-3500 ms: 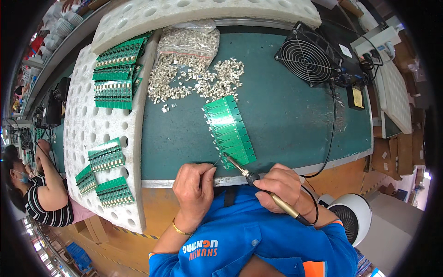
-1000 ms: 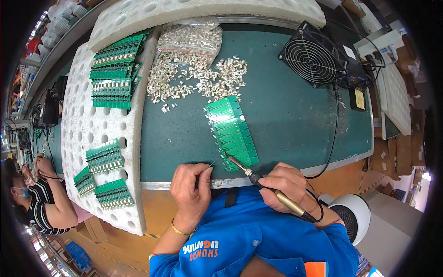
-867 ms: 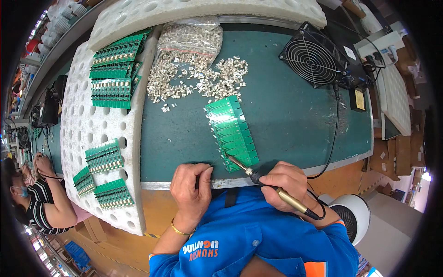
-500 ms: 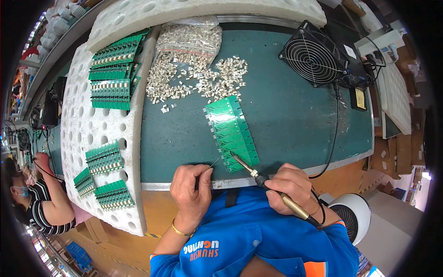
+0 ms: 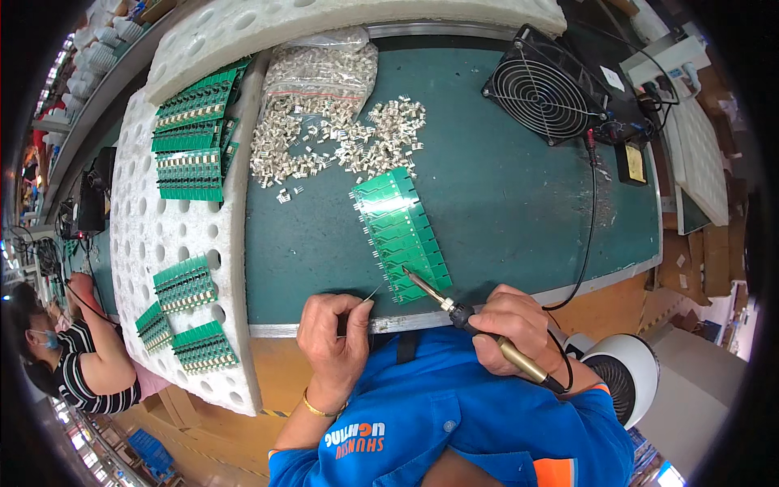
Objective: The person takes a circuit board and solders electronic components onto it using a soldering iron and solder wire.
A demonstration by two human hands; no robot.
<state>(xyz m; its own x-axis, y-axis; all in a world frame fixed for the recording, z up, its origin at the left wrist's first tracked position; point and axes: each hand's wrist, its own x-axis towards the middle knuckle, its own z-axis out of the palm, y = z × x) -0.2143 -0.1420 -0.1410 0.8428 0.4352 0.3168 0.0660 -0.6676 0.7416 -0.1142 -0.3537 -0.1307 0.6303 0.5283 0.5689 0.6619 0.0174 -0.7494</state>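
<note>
A strip of green circuit boards lies slanted on the green mat, its near end close to the table's front edge. My right hand grips a soldering iron whose tip rests on the near end of the strip. My left hand pinches a thin solder wire that points toward the same spot. A black cord runs from the iron across the mat to the far right.
A heap of small metal connectors and a clear bag of them lie at the back. White foam trays on the left hold green boards. A black fan stands back right. Another person sits lower left.
My right hand and the soldering iron have shifted slightly right along the near end of the strip. My left hand still holds the wire by it.
</note>
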